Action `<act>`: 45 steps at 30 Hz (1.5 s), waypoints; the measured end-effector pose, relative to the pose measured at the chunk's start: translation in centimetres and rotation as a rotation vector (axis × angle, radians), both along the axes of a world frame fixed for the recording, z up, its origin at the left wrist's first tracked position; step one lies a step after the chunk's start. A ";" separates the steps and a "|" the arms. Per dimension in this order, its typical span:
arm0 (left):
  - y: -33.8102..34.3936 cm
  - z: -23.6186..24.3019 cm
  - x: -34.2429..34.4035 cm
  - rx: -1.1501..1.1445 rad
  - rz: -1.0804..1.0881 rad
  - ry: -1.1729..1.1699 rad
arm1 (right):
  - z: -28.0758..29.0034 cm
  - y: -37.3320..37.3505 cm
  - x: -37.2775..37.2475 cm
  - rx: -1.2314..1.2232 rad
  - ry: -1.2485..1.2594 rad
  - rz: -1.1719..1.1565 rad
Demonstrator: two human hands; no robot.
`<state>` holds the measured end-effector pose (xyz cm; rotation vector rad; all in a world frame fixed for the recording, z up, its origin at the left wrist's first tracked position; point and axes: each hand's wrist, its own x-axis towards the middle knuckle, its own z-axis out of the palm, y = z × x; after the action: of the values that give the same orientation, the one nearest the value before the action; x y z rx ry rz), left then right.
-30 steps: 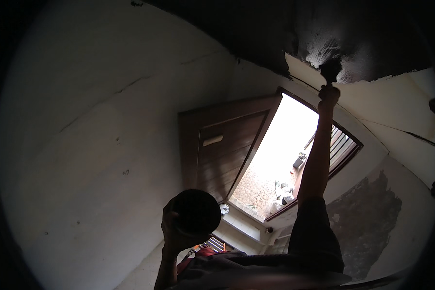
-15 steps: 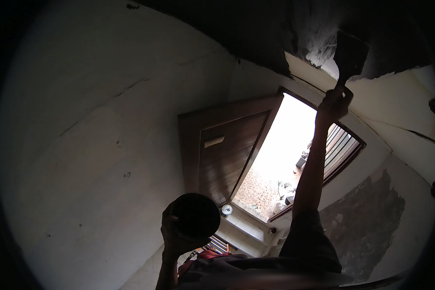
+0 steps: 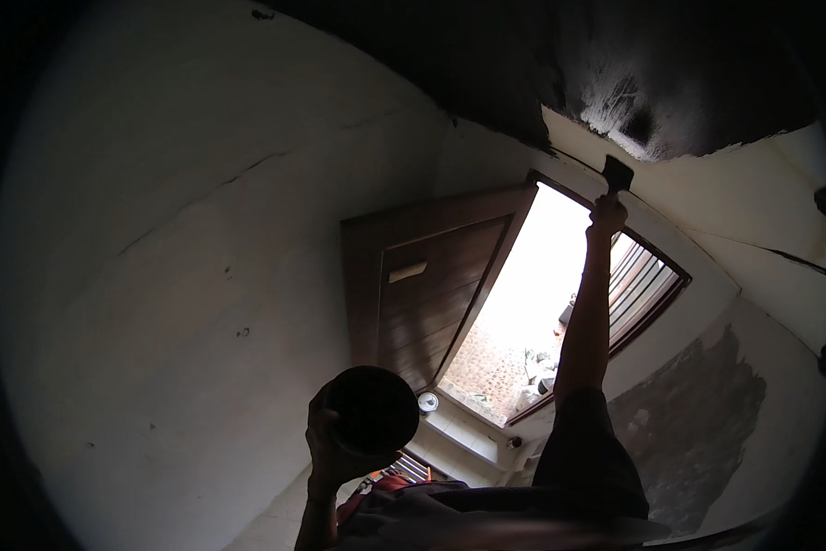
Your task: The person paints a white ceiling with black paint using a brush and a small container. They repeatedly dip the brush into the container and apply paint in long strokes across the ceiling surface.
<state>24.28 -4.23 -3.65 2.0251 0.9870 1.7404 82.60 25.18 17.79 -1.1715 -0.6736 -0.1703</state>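
My right arm is stretched up, and my right hand [image 3: 608, 215] is closed round the handle of a wide, flat paintbrush [image 3: 619, 172]. The brush head stands in front of the pale ceiling strip, just below the ragged edge of a dark, glossy coating [image 3: 670, 73]. Whether it touches the surface is hard to tell. Low in the picture, my left hand [image 3: 326, 445] grips the side of a round, dark tub [image 3: 373, 410]. Its contents are lost in shadow.
A brown wooden door [image 3: 441, 285] stands ajar beside a bright doorway [image 3: 523, 294]. Right of it is a barred window [image 3: 643, 285]. A cracked pale wall [image 3: 174, 303] fills the left. A small white can [image 3: 428, 401] sits near the threshold. A grey rough patch [image 3: 689, 422] marks the right wall.
My right hand has drawn the paintbrush down and slightly left, away from the dark coating. A glossy streaked area shows where the brush was. My left hand and the tub stay nearly still.
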 end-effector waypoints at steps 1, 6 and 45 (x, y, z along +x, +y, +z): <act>0.0 0.0 0.0 0.000 -0.002 0.000 | 1.9 -1.6 -1.5 -0.029 0.067 0.076; -0.5 -0.3 -0.1 -0.006 -0.013 -0.016 | 12.3 -11.3 -13.2 0.356 -0.245 0.320; 2.0 -1.9 0.8 0.016 -0.003 -0.102 | 12.9 -22.1 -18.1 0.288 -0.588 0.036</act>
<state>25.11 -2.28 -5.53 1.9255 0.9406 1.8359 64.54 3.13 30.73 -0.8263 -1.1424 -0.5767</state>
